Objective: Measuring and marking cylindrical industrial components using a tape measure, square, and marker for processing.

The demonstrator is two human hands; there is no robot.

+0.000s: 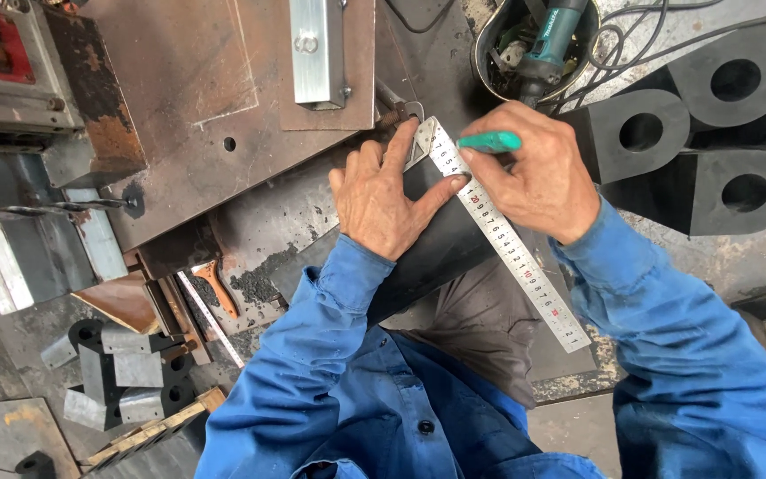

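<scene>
My left hand (385,193) presses flat on a long black rubber block (441,248) and pins a steel ruler (507,239) along its right edge, fingers spread. My right hand (538,173) is closed around a green marker pen (488,141), its tip near the ruler's far end. The ruler runs diagonally from upper left to lower right. Both arms wear blue sleeves.
Rusty steel plates (188,98) cover the bench, with a metal channel piece (316,51) on them. Black rubber blocks with round holes (720,133) lie at the right. A bucket holding an angle grinder (538,40) stands at the top. A drill bit (46,211) and small metal brackets (126,372) sit at the left.
</scene>
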